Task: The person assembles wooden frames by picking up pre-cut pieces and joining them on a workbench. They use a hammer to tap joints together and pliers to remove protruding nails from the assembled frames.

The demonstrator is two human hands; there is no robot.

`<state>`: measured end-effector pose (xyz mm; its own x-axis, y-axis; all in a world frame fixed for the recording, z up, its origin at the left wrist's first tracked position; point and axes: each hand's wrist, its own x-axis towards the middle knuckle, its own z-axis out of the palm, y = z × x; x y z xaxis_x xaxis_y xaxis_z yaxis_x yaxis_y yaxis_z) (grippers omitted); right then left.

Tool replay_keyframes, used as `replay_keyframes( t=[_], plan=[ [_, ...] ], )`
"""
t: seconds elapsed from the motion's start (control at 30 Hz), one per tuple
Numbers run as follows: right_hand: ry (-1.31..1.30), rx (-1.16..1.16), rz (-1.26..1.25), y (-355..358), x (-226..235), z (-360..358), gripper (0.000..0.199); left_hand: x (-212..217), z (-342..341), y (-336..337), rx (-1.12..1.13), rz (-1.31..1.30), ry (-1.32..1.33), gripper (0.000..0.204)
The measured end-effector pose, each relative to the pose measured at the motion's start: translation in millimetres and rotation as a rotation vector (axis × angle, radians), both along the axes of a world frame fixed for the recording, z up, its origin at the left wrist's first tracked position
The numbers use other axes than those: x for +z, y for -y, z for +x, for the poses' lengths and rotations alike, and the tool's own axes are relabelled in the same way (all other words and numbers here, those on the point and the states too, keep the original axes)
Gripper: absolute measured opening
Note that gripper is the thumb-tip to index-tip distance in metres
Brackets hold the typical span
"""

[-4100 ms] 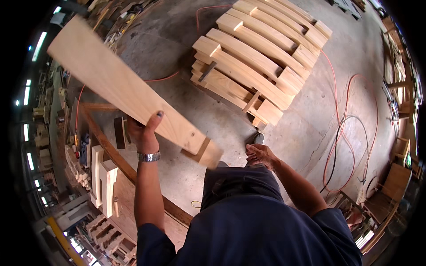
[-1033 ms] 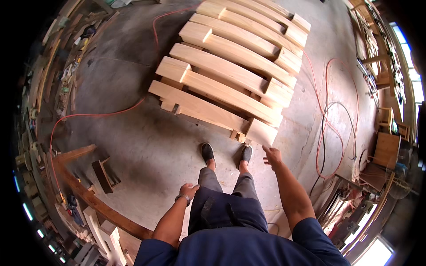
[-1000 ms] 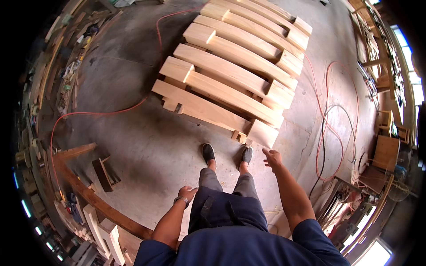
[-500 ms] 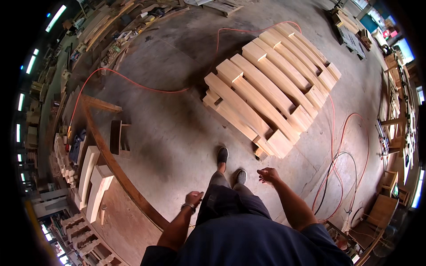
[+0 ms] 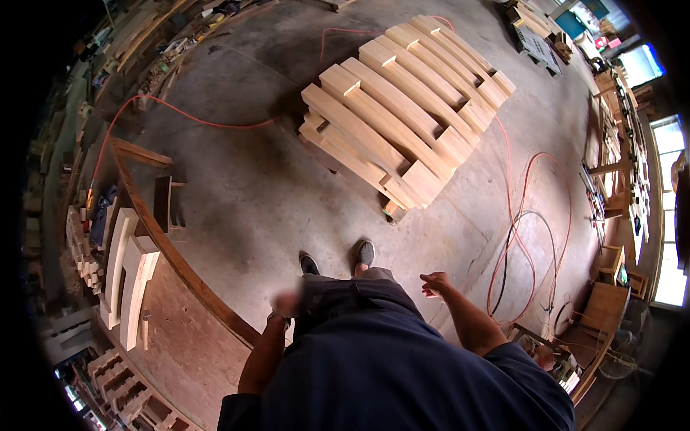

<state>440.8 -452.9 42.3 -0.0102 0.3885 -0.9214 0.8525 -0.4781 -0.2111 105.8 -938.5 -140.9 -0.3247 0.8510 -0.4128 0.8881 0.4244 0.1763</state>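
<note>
My right hand (image 5: pixel 435 284) hangs over the concrete floor on my right, fingers loosely apart, with nothing in it. Close by my left thigh is my left hand (image 5: pixel 287 302), smeared by motion, so its fingers cannot be made out. A stack of pale curved wooden beams (image 5: pixel 394 147) lies ahead of me, notched at the ends and set side by side on a low support. Neither hand touches it. To the left of my left hand stands a brown tabletop (image 5: pixel 198 327) with a dark wooden edge, bearing pale curved wooden pieces (image 5: pixel 138 276).
A red hose (image 5: pixel 205 121) crosses the floor at left, and red and black hoses (image 5: pixel 519 237) loop at right. A small dark wooden stand (image 5: pixel 164 203) is beside the table. Pallets (image 5: pixel 535 50) stand far right; timber lines both sides.
My feet have stepped: the right shoe is now further forward than the left. The beam stack appears higher and more to the left. My left hand has moved left in the view and blurred.
</note>
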Motion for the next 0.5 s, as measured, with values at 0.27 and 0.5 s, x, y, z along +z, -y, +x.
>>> replay_keyframes(
  t=[0.27,0.5],
  plan=[
    [-0.029,-0.070,0.021,73.1,25.1,-25.0,0.034,-3.3,-26.4,13.0,0.285,0.704,0.582,0.013],
    [-0.149,0.006,-0.016,127.8,46.1,-96.6,0.036,12.1,-62.3,64.9,0.200,0.333,0.127,0.014]
  ],
)
